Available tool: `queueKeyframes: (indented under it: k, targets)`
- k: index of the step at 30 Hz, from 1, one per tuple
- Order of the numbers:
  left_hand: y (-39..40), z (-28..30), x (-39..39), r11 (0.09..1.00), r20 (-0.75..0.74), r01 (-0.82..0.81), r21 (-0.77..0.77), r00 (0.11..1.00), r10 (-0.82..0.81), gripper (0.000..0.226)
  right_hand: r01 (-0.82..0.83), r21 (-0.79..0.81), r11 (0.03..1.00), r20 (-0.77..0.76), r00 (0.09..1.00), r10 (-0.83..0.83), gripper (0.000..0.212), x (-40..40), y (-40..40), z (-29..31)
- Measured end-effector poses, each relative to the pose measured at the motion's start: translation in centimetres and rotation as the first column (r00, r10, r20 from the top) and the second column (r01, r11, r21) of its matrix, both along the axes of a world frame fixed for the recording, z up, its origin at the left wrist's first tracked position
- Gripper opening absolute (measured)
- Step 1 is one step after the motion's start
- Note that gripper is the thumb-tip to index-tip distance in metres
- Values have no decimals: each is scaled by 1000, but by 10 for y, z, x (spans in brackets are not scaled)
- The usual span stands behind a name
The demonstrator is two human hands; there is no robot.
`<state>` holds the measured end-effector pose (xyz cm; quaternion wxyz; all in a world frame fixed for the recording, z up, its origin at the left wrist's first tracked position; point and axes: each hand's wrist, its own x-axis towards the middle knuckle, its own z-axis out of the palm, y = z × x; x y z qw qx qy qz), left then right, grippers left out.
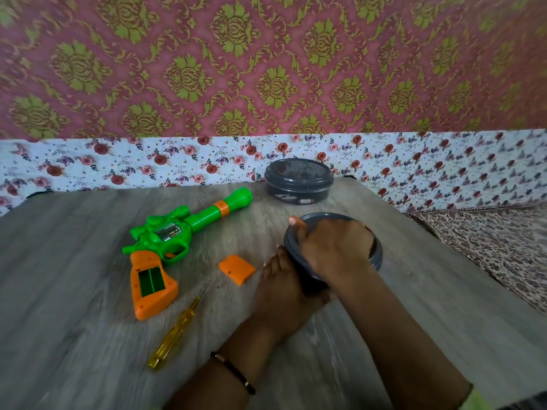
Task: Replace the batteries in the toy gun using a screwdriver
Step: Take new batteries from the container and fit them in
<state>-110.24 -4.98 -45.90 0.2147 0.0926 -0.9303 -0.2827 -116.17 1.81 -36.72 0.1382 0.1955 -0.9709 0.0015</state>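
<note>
We look down and forward from head height, close over the table (88,335), both hands (334,250) central, patterned wall (266,69) beyond the fingers.

Glossy green-and-orange plastic toy gun (174,241) at centre left; translucent yellow plastic screwdriver (174,328) handle with metal shaft; matt grey wood-grain table (74,291); smooth dark plastic container (299,180) at upper centre.

I see a green and orange toy gun (165,241) left of centre; yellow screwdriver (174,329) lower left; grey woodgrain table (74,291); pink-and-gold damask wall (266,63) above.
</note>
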Motion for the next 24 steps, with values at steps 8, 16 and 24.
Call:
queueKeyframes:
  k: [8,16,24]
  targets:
    - [0,4,1,926,-128,-13,378,990,66,149,-492,-101,865,65,864,499,91,-20,60,-13]
    - [-6,0,-4,929,-141,-42,368,985,100,131,-473,-36,880,-128,876,465,85,-18,66,-56]
    - [-10,-1,-4,939,-133,-28,342,988,77,133,-477,108,872,-248,837,489,82,-15,64,-59]
